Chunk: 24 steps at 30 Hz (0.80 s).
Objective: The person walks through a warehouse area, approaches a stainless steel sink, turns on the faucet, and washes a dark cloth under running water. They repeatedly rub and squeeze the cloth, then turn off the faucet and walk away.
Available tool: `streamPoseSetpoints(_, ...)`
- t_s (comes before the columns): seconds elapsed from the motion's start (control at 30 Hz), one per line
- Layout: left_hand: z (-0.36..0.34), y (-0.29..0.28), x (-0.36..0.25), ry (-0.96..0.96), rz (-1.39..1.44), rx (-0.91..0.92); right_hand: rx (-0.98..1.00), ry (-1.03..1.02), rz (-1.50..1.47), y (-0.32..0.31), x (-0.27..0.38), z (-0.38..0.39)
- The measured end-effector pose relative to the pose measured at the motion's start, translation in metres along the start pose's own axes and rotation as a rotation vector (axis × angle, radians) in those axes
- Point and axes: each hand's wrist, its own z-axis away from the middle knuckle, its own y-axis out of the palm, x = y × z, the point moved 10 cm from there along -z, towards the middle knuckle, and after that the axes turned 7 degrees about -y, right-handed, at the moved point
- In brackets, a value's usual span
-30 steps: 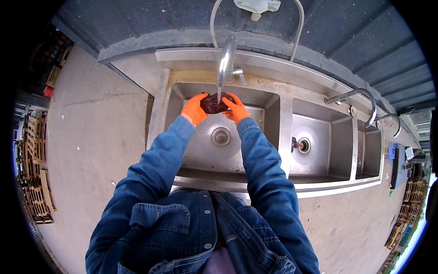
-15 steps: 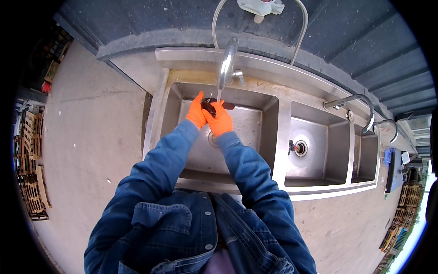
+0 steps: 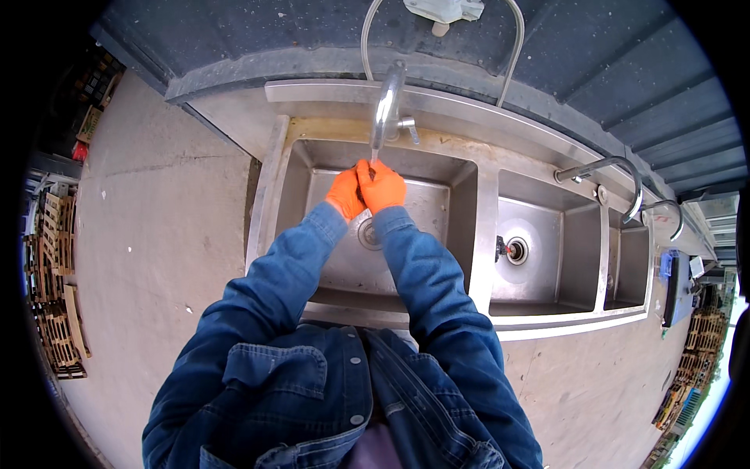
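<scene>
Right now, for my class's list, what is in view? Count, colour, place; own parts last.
wall: one, grey, top
basins: three, silver, centre to right
taps: three, silver, behind basins
drains: at least two, silver, basin floors
dark item: one, brownish, over left basin, mostly hidden
small item: one, black and red, beside middle drain
hose lengths: two, grey, along wall
wall object: one, white, top centre
pallets: many, brown, far left and right
floor: one, beige, both sides
clutter: several, blue and black, far right
jacket: one, blue, bottom
hands: two, orange-gloved, around dark item

No readable text; small reddish marks (image 3: 662, 211) near rightmost faucet (image 3: 680, 222) too tiny to read.
</scene>
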Motion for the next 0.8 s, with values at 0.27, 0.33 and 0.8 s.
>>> streamPoseSetpoints(0.27,-0.016,-0.016,0.013,-0.02,0.047,-0.025,0.154,0.31,-0.117,0.033,-0.092,0.01)
streamPoseSetpoints(0.33,-0.016,-0.027,0.006,0.08,-0.008,-0.099,0.065,0.346,-0.356,0.046,-0.109,0.018)
streamPoseSetpoints(0.8,-0.02,-0.007,0.008,0.019,0.168,0.029,0.19,0.166,-0.499,0.05,-0.053,0.032)
